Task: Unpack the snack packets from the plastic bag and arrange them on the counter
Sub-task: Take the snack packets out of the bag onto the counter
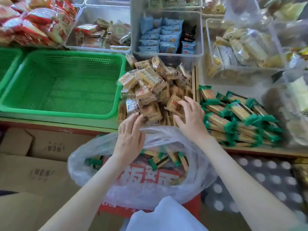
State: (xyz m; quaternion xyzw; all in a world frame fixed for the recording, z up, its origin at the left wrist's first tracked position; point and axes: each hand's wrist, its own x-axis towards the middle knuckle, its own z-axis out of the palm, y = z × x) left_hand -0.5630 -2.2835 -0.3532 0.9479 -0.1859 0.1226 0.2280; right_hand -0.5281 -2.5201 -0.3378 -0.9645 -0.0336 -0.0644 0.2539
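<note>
A clear plastic bag [86, 165] stands open below the counter's front edge, with green-ended snack packets [160, 160] inside. On the counter lies a heap of tan snack packets [150, 80]. My left hand [130, 137] reaches over the bag's rim, its straight fingertips touching the heap's near edge. My right hand [190, 114] lies on the heap's right side, fingers spread over a tan packet [174, 104]. A stack of green-ended packets [236, 117] lies to the right of the heap.
An empty green basket [66, 84] sits left of the heap. Clear bins with blue packets [166, 35] and other snacks stand behind. Cardboard boxes [33, 172] are at lower left, and a dotted grey cloth [266, 177] is at lower right.
</note>
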